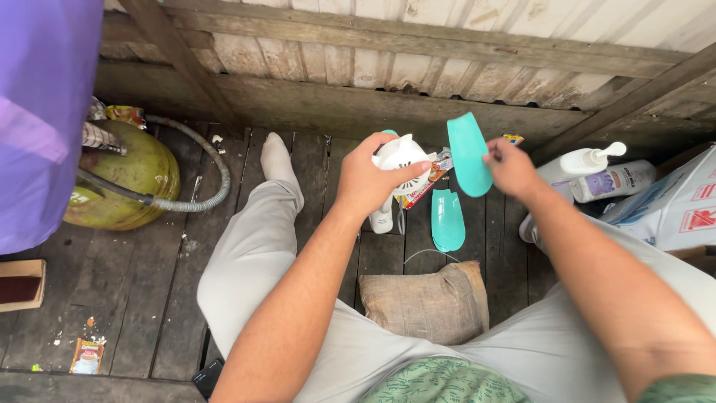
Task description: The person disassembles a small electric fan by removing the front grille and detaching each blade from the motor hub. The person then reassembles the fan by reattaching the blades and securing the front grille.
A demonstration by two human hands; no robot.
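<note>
My left hand (369, 179) grips a small white fan hub with slotted vents (400, 158), held above the wooden floor between my knees. My right hand (511, 168) pinches a teal plastic fan blade (469, 153) by its lower end, the blade standing upright just right of the hub. A second teal blade (447, 219) lies flat on the floorboards below. A white handle-like part (382, 217) hangs under the hub, partly hidden by my left wrist.
A green gas cylinder (123, 175) with a grey hose (198, 198) stands at left. A brown sack (429, 302) lies between my legs. White pump bottles (597, 172) and a cardboard box (675, 205) sit at right. A wooden wall (388, 60) closes the far side.
</note>
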